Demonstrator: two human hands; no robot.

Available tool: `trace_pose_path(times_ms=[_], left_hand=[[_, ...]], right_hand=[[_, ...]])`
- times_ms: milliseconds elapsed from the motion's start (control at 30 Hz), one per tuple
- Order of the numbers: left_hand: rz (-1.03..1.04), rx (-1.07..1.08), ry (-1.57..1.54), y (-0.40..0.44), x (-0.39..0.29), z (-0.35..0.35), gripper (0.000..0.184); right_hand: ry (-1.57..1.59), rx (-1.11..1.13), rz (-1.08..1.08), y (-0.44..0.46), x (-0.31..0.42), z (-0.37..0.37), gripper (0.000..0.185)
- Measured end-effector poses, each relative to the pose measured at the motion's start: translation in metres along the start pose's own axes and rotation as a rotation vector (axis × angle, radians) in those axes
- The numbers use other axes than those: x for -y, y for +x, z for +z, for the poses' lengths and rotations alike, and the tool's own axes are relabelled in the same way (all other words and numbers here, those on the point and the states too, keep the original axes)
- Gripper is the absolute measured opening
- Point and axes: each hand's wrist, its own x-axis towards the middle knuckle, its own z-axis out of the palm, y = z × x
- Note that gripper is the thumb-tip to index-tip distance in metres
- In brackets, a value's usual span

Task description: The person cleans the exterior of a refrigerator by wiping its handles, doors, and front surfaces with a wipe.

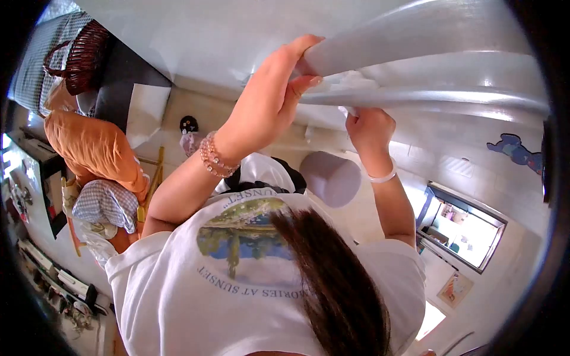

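Silver-grey bar (pixel 415 41), one, grasped between fingers and thumb of the left hand (pixel 261 98); white cloth (pixel 356 80), one, at the clenched fingers of the right hand (pixel 373 132); work under way, I judge remotely, done and remaining shares unreadable.

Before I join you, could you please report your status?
Left hand gripping silvery panel at its end. Right hand closed on white cloth or tissue. Nothing visibly blocking either hand.
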Motion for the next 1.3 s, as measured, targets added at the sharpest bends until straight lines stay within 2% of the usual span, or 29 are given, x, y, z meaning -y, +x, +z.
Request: trace_pose_path(times_ms=[100,200,333,500,600,700,800,900,1000,1133,1267,1300], left_hand=[[0.035,-0.029,-0.015,0.001,0.002,0.002,0.043],[-0.04,0.003,-0.001,0.001,-0.004,0.0,0.042],[0.019,-0.026,0.006,0.001,-0.001,0.0,0.042],[-0.003,-0.013,-0.027,0.0,-0.002,-0.001,0.042],[0.02,-0.017,-0.006,0.0,0.002,0.0,0.042],[-0.016,-0.019,0.004,-0.001,-0.002,0.0,0.043],[0.012,-0.023,0.045,0.0,-0.001,-0.001,0.044],[0.022,0.044,0.098,-0.001,0.001,-0.002,0.041],[-0.023,0.0,0.007,-0.001,-0.001,0.0,0.044],[0.008,-0.022,0.021,0.001,0.003,0.002,0.045],[-0.005,0.01,0.036,-0.002,0.002,-0.001,0.045],[-0.001,0.013,0.04,-0.001,0.002,-0.002,0.045]], right_hand=[[-0.009,-0.019,-0.006,0.001,-0.003,0.002,0.011],[-0.09,0.037,-0.015,0.006,0.002,0.002,0.011],[-0.044,-0.028,-0.006,0.005,0.001,-0.004,0.007],[-0.121,0.07,0.009,0.009,0.009,0.001,0.006],[-0.059,0.035,-0.021,0.006,-0.001,-0.008,0.008],[-0.063,-0.107,-0.096,0.01,0.011,0.004,0.011],[-0.047,0.019,-0.018,0.008,0.001,-0.009,0.016],[-0.048,-0.051,-0.002,0.008,0.008,0.009,0.019],[-0.105,0.09,-0.04,0.004,-0.002,-0.002,0.021],[-0.033,-0.11,-0.063,0.008,0.001,0.008,0.019],[-0.09,-0.041,-0.079,0.009,-0.001,-0.004,0.02],[-0.019,-0.141,-0.168,0.01,-0.011,-0.01,0.021]])
